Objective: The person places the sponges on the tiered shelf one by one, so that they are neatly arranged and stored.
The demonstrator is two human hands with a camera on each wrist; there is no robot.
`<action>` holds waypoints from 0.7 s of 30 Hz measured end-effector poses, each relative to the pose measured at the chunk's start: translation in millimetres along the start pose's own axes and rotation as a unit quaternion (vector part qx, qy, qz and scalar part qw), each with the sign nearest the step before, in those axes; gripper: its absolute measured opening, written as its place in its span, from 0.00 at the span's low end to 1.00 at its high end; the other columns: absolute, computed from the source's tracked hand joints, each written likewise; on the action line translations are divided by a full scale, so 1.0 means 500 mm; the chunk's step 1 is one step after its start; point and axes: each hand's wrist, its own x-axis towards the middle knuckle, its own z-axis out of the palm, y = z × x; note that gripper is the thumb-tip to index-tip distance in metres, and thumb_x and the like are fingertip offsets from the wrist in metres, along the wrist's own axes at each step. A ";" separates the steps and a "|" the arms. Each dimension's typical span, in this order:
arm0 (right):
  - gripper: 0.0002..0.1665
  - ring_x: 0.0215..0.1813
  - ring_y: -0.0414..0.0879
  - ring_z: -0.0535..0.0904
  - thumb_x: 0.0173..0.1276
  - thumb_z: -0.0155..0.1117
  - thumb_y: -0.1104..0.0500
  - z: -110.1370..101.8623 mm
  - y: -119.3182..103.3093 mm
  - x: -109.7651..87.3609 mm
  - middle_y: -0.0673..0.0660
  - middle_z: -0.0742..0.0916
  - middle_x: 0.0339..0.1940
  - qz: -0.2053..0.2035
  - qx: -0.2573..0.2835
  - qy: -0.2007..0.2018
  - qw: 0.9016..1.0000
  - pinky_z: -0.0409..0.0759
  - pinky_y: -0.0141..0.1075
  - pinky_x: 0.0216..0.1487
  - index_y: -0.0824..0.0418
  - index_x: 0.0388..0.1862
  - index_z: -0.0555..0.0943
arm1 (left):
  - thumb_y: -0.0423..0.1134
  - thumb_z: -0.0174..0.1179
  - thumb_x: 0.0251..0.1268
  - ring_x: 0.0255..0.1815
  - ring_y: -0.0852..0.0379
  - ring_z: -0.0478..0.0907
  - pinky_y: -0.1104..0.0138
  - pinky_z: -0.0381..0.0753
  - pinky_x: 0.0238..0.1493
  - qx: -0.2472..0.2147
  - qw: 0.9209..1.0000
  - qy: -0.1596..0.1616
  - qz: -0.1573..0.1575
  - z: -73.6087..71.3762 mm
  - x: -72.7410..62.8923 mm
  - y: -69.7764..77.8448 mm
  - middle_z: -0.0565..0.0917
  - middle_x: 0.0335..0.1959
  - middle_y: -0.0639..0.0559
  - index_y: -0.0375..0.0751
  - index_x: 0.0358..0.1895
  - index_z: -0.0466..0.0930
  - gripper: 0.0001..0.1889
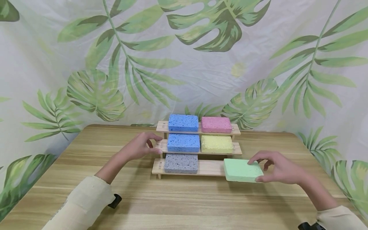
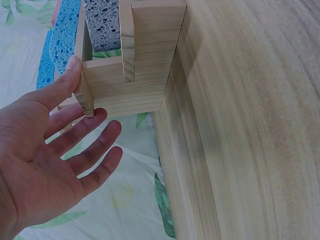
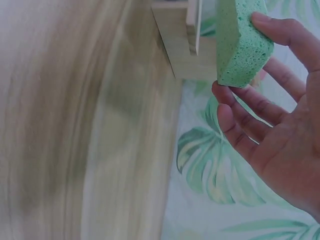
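In the head view my right hand (image 1: 276,167) pinches a light green sponge (image 1: 241,170) by its right end. The sponge overlaps the right part of the bottom tier of a three-tier wooden rack (image 1: 211,167). My left hand (image 1: 141,146) is at the left end of the middle tier. In the left wrist view its thumb lies on top of that board and a finger sits under its end, while the other fingers (image 2: 102,172) spread loosely. A grey sponge (image 1: 181,163) sits on the bottom tier's left side.
A blue sponge (image 1: 183,142) and a yellow sponge (image 1: 217,144) share the middle tier. On the top tier lie another blue sponge (image 1: 183,123) and a pink sponge (image 1: 216,124). The rack stands on a wood-grain table (image 1: 172,204), with a leaf-print cloth (image 1: 201,73) behind.
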 end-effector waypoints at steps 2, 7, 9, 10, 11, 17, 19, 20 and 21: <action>0.26 0.49 0.38 0.79 0.54 0.84 0.61 0.009 -0.002 0.007 0.49 0.88 0.48 0.000 -0.002 0.002 1.000 0.82 0.37 0.36 0.53 0.51 0.85 | 0.39 0.75 0.63 0.39 0.51 0.85 0.63 0.83 0.37 0.000 1.000 0.000 0.000 0.000 0.000 -0.001 0.84 0.59 0.33 0.26 0.61 0.81 0.28; 0.25 0.48 0.38 0.79 0.55 0.84 0.59 0.029 -0.010 0.023 0.49 0.88 0.49 0.002 -0.002 0.004 1.000 0.83 0.38 0.36 0.52 0.51 0.85 | 0.39 0.75 0.63 0.41 0.49 0.85 0.63 0.84 0.39 0.000 1.000 0.000 0.003 -0.001 -0.002 0.000 0.84 0.59 0.33 0.27 0.62 0.81 0.27; 0.24 0.49 0.38 0.79 0.56 0.84 0.58 0.036 -0.014 0.030 0.49 0.88 0.49 0.004 -0.006 0.005 1.000 0.83 0.38 0.36 0.52 0.51 0.85 | 0.39 0.74 0.63 0.41 0.49 0.85 0.62 0.84 0.38 -0.001 1.000 0.001 0.008 -0.001 -0.003 0.001 0.84 0.59 0.33 0.26 0.62 0.81 0.27; 0.24 0.49 0.38 0.79 0.56 0.84 0.57 0.039 -0.015 0.033 0.49 0.88 0.49 0.006 -0.009 0.005 1.000 0.83 0.38 0.36 0.52 0.51 0.85 | 0.39 0.74 0.63 0.41 0.49 0.85 0.62 0.84 0.38 -0.002 1.000 0.002 0.008 -0.001 -0.003 0.001 0.84 0.59 0.33 0.26 0.62 0.81 0.27; 0.24 0.49 0.38 0.79 0.56 0.84 0.57 0.043 -0.016 0.036 0.49 0.88 0.49 0.007 -0.012 0.007 1.000 0.83 0.37 0.36 0.52 0.51 0.86 | 0.39 0.74 0.63 0.41 0.49 0.85 0.62 0.84 0.38 -0.003 1.000 0.002 0.008 -0.001 -0.003 0.001 0.84 0.59 0.33 0.26 0.62 0.81 0.27; 0.23 0.49 0.38 0.80 0.56 0.84 0.55 0.064 -0.019 0.052 0.51 0.88 0.50 0.018 -0.029 0.015 0.999 0.83 0.37 0.37 0.53 0.51 0.87 | 0.39 0.74 0.63 0.41 0.49 0.85 0.61 0.84 0.38 0.002 1.000 0.002 0.018 -0.002 -0.004 0.000 0.84 0.59 0.32 0.26 0.61 0.81 0.27; 0.23 0.50 0.38 0.80 0.56 0.84 0.55 0.071 -0.020 0.057 0.51 0.88 0.50 0.020 -0.030 0.016 0.999 0.83 0.37 0.37 0.53 0.51 0.87 | 0.40 0.74 0.63 0.41 0.49 0.85 0.61 0.84 0.39 0.002 1.000 0.000 0.015 -0.001 -0.003 0.000 0.84 0.59 0.32 0.26 0.62 0.81 0.28; 0.23 0.50 0.39 0.80 0.56 0.84 0.55 0.075 -0.020 0.059 0.51 0.88 0.50 0.019 -0.031 0.017 0.999 0.84 0.37 0.37 0.53 0.51 0.87 | 0.40 0.74 0.64 0.41 0.49 0.85 0.60 0.85 0.39 0.003 1.000 -0.001 0.014 -0.001 -0.002 0.000 0.83 0.59 0.32 0.26 0.62 0.81 0.28; 0.23 0.50 0.39 0.80 0.56 0.84 0.55 0.078 -0.020 0.062 0.51 0.88 0.50 0.021 -0.031 0.017 0.999 0.84 0.37 0.38 0.54 0.51 0.87 | 0.40 0.74 0.64 0.41 0.49 0.85 0.60 0.85 0.40 0.003 1.000 -0.001 0.011 -0.001 -0.002 0.000 0.83 0.60 0.32 0.26 0.62 0.81 0.28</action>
